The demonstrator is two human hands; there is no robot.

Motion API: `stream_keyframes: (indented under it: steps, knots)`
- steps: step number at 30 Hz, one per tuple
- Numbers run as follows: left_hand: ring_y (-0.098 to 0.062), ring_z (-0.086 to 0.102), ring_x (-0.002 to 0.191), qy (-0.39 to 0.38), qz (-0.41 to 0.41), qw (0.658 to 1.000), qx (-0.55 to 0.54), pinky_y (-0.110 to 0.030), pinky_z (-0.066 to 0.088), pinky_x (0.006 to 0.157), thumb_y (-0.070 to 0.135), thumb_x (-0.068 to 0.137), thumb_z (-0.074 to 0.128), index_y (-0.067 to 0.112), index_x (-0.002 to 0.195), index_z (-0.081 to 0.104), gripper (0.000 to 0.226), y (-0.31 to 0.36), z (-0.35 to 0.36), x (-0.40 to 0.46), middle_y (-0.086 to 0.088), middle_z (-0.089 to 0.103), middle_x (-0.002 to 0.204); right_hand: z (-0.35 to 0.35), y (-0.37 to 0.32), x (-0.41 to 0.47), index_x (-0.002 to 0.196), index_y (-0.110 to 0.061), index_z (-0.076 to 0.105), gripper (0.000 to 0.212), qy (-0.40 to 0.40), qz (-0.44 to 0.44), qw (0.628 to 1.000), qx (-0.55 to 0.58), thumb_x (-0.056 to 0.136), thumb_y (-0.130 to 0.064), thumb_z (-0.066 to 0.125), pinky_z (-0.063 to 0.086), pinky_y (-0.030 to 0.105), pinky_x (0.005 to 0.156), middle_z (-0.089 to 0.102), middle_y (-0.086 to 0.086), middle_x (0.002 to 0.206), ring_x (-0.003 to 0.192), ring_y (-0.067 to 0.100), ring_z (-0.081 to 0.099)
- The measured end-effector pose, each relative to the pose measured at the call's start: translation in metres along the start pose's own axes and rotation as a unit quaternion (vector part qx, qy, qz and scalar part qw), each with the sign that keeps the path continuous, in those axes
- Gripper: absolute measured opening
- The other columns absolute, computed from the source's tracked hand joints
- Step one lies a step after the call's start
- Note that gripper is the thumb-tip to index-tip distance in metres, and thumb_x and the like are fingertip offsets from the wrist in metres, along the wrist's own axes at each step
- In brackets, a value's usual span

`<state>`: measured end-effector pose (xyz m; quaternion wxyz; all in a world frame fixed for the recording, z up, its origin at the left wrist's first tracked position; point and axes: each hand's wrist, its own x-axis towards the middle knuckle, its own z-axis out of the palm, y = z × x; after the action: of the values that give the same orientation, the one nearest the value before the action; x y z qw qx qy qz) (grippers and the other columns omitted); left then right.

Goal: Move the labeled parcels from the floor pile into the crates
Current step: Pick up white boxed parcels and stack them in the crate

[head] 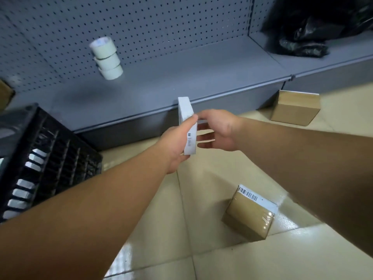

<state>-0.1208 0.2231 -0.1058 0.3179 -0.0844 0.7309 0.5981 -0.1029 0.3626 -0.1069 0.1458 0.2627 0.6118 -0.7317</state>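
A flat white parcel [186,112] with a small barcode label on its edge is held upright in the air, in front of the grey shelf. My left hand [174,146] grips its lower end from the left. My right hand [219,129] is against its right face, fingers spread and partly hidden behind it. A black slatted crate [50,150] stands at the left, with white things showing through its slats. A brown taped parcel [249,216] with a white barcode label lies on the tiled floor, lower right.
A low grey shelf [181,71] with a pegboard back runs across the scene. Three stacked tape rolls [107,57] sit on it, and a black plastic bag [310,37] at the far right. A plain brown carton [294,108] leans against the shelf base.
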Motion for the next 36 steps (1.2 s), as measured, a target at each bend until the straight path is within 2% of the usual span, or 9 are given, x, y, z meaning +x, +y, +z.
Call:
stream_keyframes:
  steps: [2,8,13,15,19,21,25,31,36]
  knots:
    - [-0.023,0.071,0.100,0.005,0.006,1.000,-0.009,-0.037,0.056,0.084,0.060,0.087,0.067,0.031,0.119,0.068,0.044,0.004,-0.015,-0.007,-0.001,0.075,0.110,0.010,-0.006,-0.007,0.110,-0.020,0.072,0.027,-0.007,-0.009,1.000,-0.009,0.095,-0.036,0.058,0.060,0.041,0.084,0.069,0.007,0.115,0.084,0.028,0.065]
    - [-0.031,0.074,0.102,-0.015,0.001,0.998,-0.054,-0.043,0.058,0.090,0.059,0.091,0.055,0.032,0.125,0.068,0.045,0.015,-0.053,-0.029,-0.005,0.075,0.118,0.027,-0.017,-0.024,0.113,-0.020,0.070,0.036,0.010,-0.030,0.998,-0.052,0.100,-0.046,0.048,0.054,0.046,0.098,0.068,0.000,0.113,0.090,0.024,0.066]
    - [-0.031,0.072,0.109,-0.024,0.002,0.998,-0.057,-0.041,0.055,0.090,0.065,0.092,0.047,0.030,0.121,0.071,0.051,0.024,-0.079,-0.046,-0.006,0.075,0.120,0.035,-0.031,-0.032,0.123,-0.025,0.065,0.044,0.090,-0.052,0.992,-0.075,0.098,-0.056,0.044,0.048,0.039,0.096,0.064,-0.006,0.120,0.106,0.016,0.061]
    - [-0.031,0.068,0.116,-0.030,-0.001,0.998,-0.059,-0.042,0.051,0.093,0.069,0.092,0.043,0.028,0.124,0.070,0.059,0.029,-0.090,-0.051,-0.007,0.075,0.121,0.039,-0.037,-0.033,0.128,-0.026,0.061,0.052,0.130,-0.049,0.988,-0.073,0.097,-0.061,0.038,0.041,0.039,0.105,0.059,-0.005,0.126,0.115,0.021,0.056]
    - [-0.033,0.072,0.109,-0.024,0.002,0.998,-0.061,-0.042,0.055,0.092,0.075,0.093,0.038,0.024,0.129,0.067,0.069,0.044,-0.110,-0.059,-0.009,0.076,0.116,0.051,-0.048,-0.038,0.117,-0.029,0.054,0.048,0.158,-0.057,0.984,-0.067,0.095,-0.065,0.030,0.038,0.041,0.108,0.047,-0.003,0.106,0.102,0.024,0.051]
    - [-0.032,0.076,0.096,0.004,0.014,0.998,-0.064,-0.048,0.059,0.088,0.075,0.095,0.036,0.023,0.126,0.066,0.068,0.055,-0.120,-0.064,-0.010,0.078,0.109,0.060,-0.053,-0.040,0.098,-0.027,0.055,0.046,0.143,-0.056,0.987,-0.051,0.095,-0.066,0.030,0.039,0.038,0.104,0.052,-0.006,0.095,0.091,0.020,0.051]
    - [-0.030,0.078,0.082,0.091,0.051,0.995,-0.003,-0.049,0.063,0.071,0.072,0.098,0.031,0.023,0.115,0.067,0.063,0.075,-0.145,-0.077,-0.007,0.080,0.093,0.085,-0.062,-0.047,0.110,-0.022,0.066,0.053,0.105,-0.082,0.991,-0.033,0.098,-0.060,0.032,0.055,0.040,0.097,0.077,0.001,0.105,0.093,0.022,0.075]
    - [-0.027,0.077,0.090,0.151,0.124,0.981,0.003,-0.053,0.063,0.074,0.052,0.108,0.033,0.021,0.119,0.065,0.046,0.092,-0.201,-0.100,-0.003,0.079,0.104,0.141,-0.076,-0.062,0.111,-0.016,0.067,0.046,0.045,-0.139,0.989,-0.002,0.103,-0.047,0.033,0.061,0.030,0.071,0.077,0.000,0.098,0.087,0.019,0.076]
    - [-0.026,0.072,0.098,0.210,0.178,0.961,-0.009,-0.047,0.064,0.067,0.032,0.108,0.034,0.022,0.116,0.061,0.029,0.080,-0.260,-0.113,-0.003,0.073,0.111,0.195,-0.077,-0.074,0.109,-0.016,0.068,0.045,-0.003,-0.177,0.984,-0.014,0.106,-0.044,0.033,0.061,0.029,0.077,0.078,0.002,0.105,0.098,0.022,0.075]
